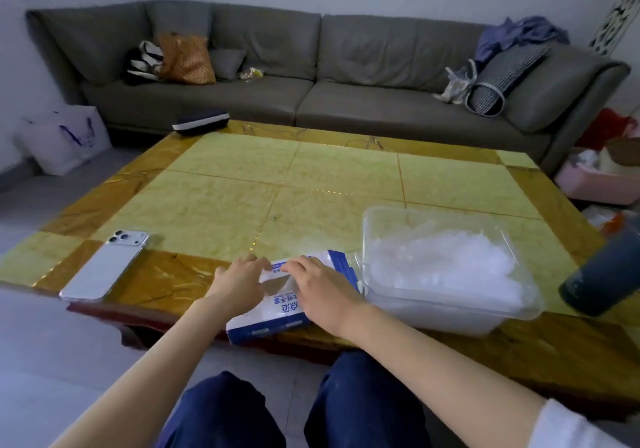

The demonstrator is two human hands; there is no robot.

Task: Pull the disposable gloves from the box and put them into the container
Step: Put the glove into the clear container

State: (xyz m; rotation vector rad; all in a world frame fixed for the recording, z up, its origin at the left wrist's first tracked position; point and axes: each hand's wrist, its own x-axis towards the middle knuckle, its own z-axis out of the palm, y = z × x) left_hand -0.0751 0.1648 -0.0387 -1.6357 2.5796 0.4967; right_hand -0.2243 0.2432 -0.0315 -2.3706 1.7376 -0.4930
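Observation:
A blue and white glove box (pixel 277 312) lies flat at the table's near edge, its top opening facing up. My left hand (pixel 239 279) rests on the box's left side with fingers curled at the opening. My right hand (pixel 320 291) lies on the box's right side, its fingertips at the same opening. Whether either hand pinches a glove there is unclear. Just right of the box stands a clear plastic container (pixel 450 312), touching it and filled with a heap of crumpled translucent gloves (pixel 446 264).
A white phone (pixel 105 264) lies face down at the table's near left. A dark tumbler (pixel 602 271) stands at the right edge. A dark case (pixel 201 121) sits at the far edge. Behind the yellow table (pixel 311 177) is a grey sofa (pixel 311 66).

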